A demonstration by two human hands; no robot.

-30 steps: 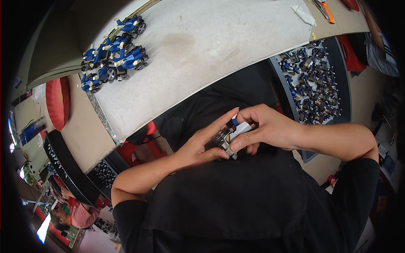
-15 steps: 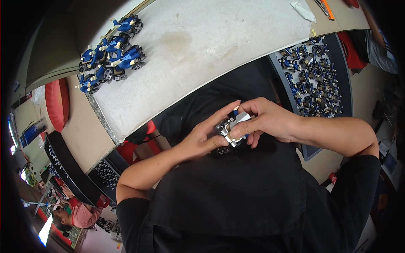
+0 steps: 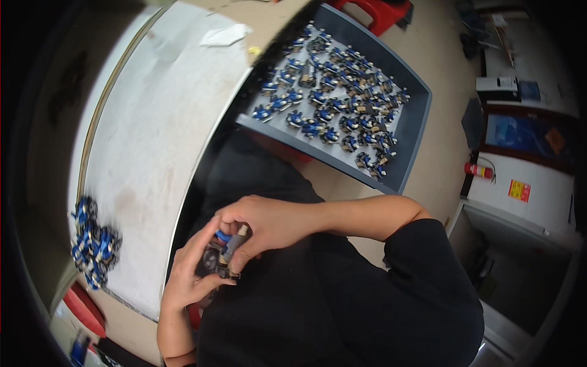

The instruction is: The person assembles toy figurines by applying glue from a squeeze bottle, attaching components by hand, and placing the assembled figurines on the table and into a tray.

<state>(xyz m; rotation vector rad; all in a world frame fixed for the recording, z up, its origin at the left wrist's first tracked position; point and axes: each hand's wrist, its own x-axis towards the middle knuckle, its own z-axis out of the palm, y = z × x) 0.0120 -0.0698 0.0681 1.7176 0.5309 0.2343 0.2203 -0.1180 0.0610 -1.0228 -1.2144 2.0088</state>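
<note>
- Overhead, a pale worktable (image 3: 153, 122) fills ten o'clock; a grey tray (image 3: 416, 116) of blue parts sits at one o'clock.
- Left hand (image 3: 189, 275) and right hand (image 3: 269, 223) both pinch a small blue-and-grey toy car (image 3: 227, 252) at centre.
- Judged light, rigid, fiddly; best gripped by its sides.

Small toy car part held over the lap

The small grey, black and blue plastic toy car piece (image 3: 226, 254) sits between both hands, near the bottom left of the scene, just right of the white worktop's edge. A blue bit pokes out at its far end; its body is mostly hidden by fingers.
</note>
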